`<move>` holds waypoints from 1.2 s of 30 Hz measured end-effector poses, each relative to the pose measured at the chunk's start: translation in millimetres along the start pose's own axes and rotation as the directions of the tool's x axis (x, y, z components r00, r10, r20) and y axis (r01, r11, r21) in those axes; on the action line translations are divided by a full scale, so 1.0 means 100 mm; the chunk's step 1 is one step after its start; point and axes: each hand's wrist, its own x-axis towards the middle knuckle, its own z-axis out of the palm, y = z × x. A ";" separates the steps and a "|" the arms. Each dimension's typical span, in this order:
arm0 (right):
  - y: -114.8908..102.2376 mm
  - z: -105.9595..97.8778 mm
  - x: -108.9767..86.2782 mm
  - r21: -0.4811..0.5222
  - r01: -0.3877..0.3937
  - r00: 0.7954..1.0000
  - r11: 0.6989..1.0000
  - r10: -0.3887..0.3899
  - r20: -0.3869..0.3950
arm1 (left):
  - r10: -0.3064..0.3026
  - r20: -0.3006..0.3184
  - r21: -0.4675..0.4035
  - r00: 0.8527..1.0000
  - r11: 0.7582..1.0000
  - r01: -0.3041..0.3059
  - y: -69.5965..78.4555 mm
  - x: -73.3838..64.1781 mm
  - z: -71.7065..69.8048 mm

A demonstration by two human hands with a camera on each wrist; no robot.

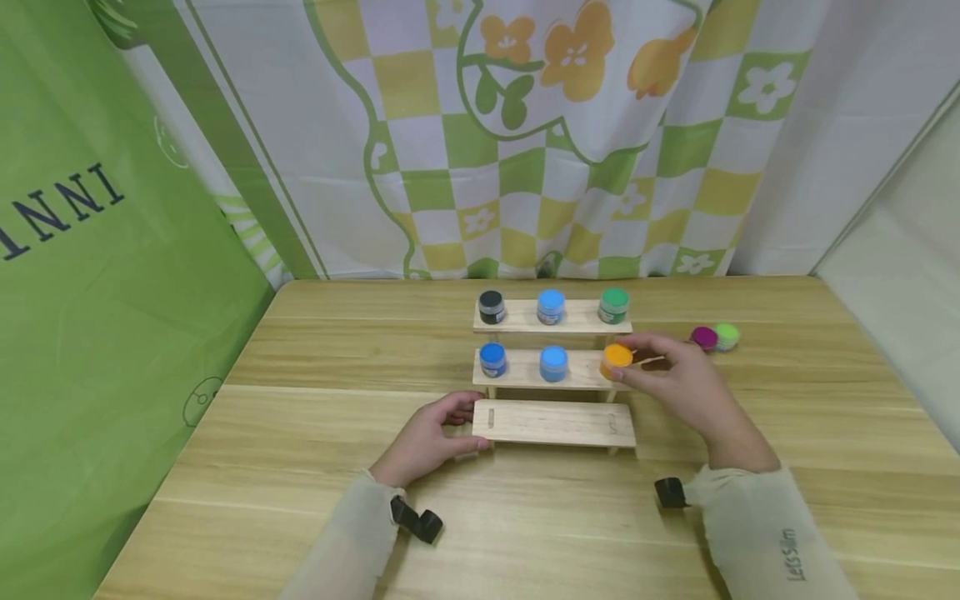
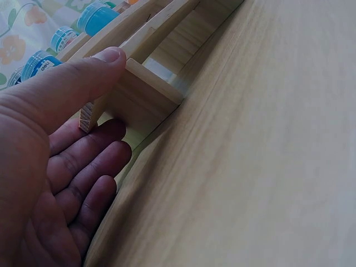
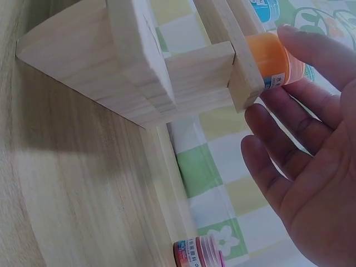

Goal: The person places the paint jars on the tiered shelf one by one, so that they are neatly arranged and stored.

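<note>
A three-step wooden rack stands on the table with its lowest step bare. My left hand holds the left end of that step, the thumb on its front edge and the fingers curled beneath. My right hand pinches an orange paint jar between thumb and fingers at the right end of the middle step. In the right wrist view the orange jar's base is right at the step's board. Beside it on that step are a light blue jar and a darker blue jar.
The top step bears a black jar, a blue jar and a green jar. Behind my right hand, a purple jar and a lime green jar stand on the table. A patterned curtain hangs along the back edge.
</note>
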 end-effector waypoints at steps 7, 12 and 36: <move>0.01 -0.03 0.00 -0.009 -0.003 1.000 1.000 0.003 0.010 | 0.000 0.004 0.019 1.000 1.000 0.000 -0.06 0.02 0.01; 0.02 -0.04 -0.01 -0.014 -0.002 1.000 1.000 0.002 0.007 | -0.024 0.002 0.015 1.000 1.000 0.024 -0.22 0.07 0.04; 0.13 -0.20 -0.02 -0.037 -0.035 0.999 0.999 0.034 -0.027 | -0.012 -0.002 0.020 1.000 1.000 0.012 -0.33 0.11 0.05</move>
